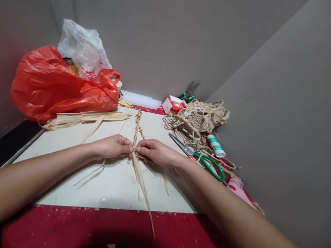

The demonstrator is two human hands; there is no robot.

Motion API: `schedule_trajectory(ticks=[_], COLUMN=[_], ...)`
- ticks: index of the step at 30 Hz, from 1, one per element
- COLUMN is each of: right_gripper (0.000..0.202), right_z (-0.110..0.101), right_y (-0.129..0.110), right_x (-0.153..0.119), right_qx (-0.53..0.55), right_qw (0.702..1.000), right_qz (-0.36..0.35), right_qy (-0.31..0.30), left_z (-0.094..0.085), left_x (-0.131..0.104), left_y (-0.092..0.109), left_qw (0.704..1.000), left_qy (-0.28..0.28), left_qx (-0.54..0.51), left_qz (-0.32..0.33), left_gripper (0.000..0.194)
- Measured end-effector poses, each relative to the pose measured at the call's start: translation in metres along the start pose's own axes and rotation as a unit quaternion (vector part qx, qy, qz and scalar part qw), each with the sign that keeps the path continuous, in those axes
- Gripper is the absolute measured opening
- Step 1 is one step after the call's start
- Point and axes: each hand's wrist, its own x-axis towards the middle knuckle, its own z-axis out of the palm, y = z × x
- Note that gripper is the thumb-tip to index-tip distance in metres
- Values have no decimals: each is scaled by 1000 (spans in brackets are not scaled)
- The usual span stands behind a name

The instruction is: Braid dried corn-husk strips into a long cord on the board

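Both of my hands meet over the middle of a white board. My left hand [116,147] pinches the lower end of a braided straw cord [136,131], its fingers closed. From the other side my right hand [152,150] is closed on the same spot, thumb close to the left thumb. The cord runs away from me toward the far edge of the board, with a short knotted piece branching to its right. Loose pale straw strips [141,175] hang from under my fingers toward me, one reaching past the board's front edge. The fingertips partly hide the join.
Flat dried strips [88,118] lie far left, before a red plastic bag [62,89] and a clear bag [82,45]. Green-handled scissors [210,165], a heap of braided cord [203,119], a small box [172,104] and a white-green tube [216,146] are at the right. Walls enclose the table.
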Motion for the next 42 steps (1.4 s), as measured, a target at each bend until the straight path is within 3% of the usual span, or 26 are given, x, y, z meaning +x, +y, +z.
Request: schedule_trajectory(ticks=[4, 9, 15, 17, 19, 22, 25, 28, 31, 35, 36, 37, 39, 42], right_gripper=[28, 25, 24, 25, 27, 30, 31, 31, 37, 43, 41, 40, 42, 42], right_z=[3, 20, 56, 64, 69, 71, 73, 73, 61, 36, 32, 30, 31, 37], right_y=[-10, -17, -14, -9, -4, -5, -13, -23, -26, -18, -14, -11, -6, -3], right_x=[-4, -12, -11, -10, -10, -12, -18, -27, -37, -34, -30, -25, -16, -8], right_qx=[-92, 65, 148, 97, -23, -248, -382, -437, -373, -170, -117, -58, 72, 206], right_qw=[995, 996, 978, 980, 978, 936, 887, 874, 907, 923, 929, 944, 976, 975], right_qz=[-9, 69, 111, 94, 57, 17, 27, 21, -21, -72, -76, -68, -22, 51], right_qy=[24, 2, 92, 147, 197, 251, 258, 210, 196, 338, 342, 317, 206, 66], left_z=[5, 8, 7, 7, 8, 10, 13, 14, 12, 8, 8, 8, 8, 8], left_x=[0, 1, -3, -4, -4, -4, -5, -6, -7, -9, -9, -8, -7, -7], left_y=[-2, -2, -1, -2, -3, -4, -4, -3, -2, -1, -1, -1, -3, -6], left_qw=[998, 997, 999, 999, 998, 997, 997, 996, 995, 992, 992, 992, 993, 993], left_qy=[36, 48, 17, 21, 29, 39, 40, 39, 28, 3, 2, 2, 0, 7], left_qx=[42, 29, -12, -38, -59, -66, -65, -73, -93, -110, -110, -108, -100, -86], left_qz=[28, 45, 32, 25, 17, 17, 23, 23, 34, 56, 57, 58, 65, 75], left_gripper=[25, 24, 24, 24, 26, 30, 30, 28, 29, 23, 23, 23, 26, 30])
